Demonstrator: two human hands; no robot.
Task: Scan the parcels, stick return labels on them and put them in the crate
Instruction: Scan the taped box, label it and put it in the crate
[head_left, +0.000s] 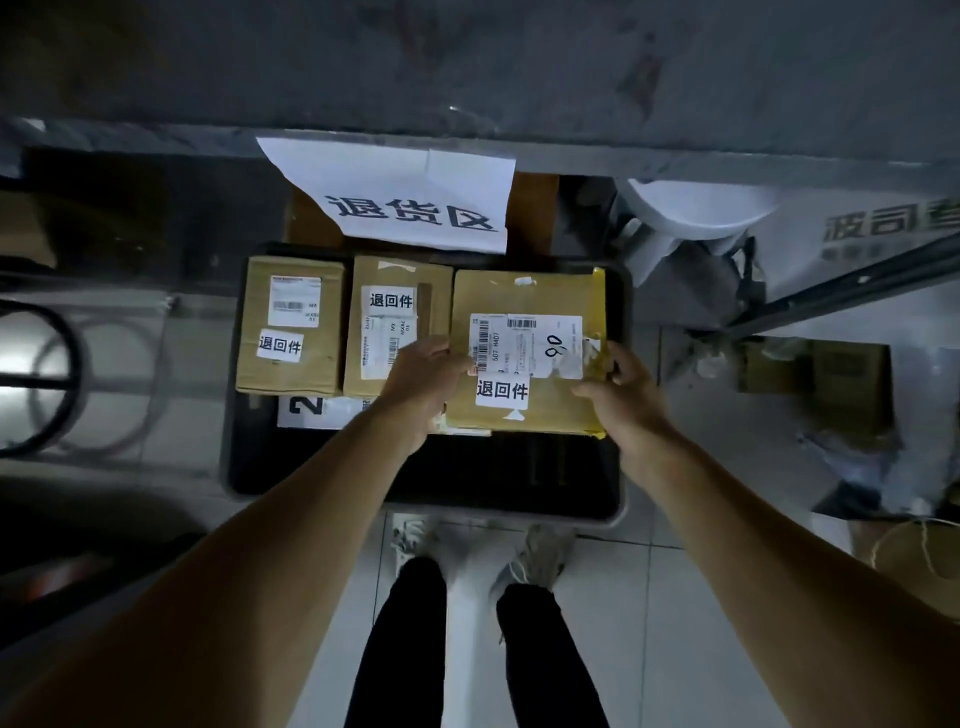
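Note:
A dark crate (234, 467) stands on the floor below me. Inside it, two small cardboard parcels lie side by side: the left parcel (306, 364) and the middle parcel (384, 270), each with a white return label. A larger cardboard parcel (524, 291) sits at the crate's right side, with a shipping label and a white return label (502, 391) on top. My left hand (421, 374) grips its left edge and my right hand (626, 389) grips its right edge. Whether it rests on the crate's floor I cannot tell.
A white paper sign (410, 192) with large black characters hangs on a brown board behind the crate. A white sheet (311, 413) lies in the crate under the small parcels. More cardboard boxes (831, 374) and clutter stand to the right. My feet (540, 551) stand just before the crate.

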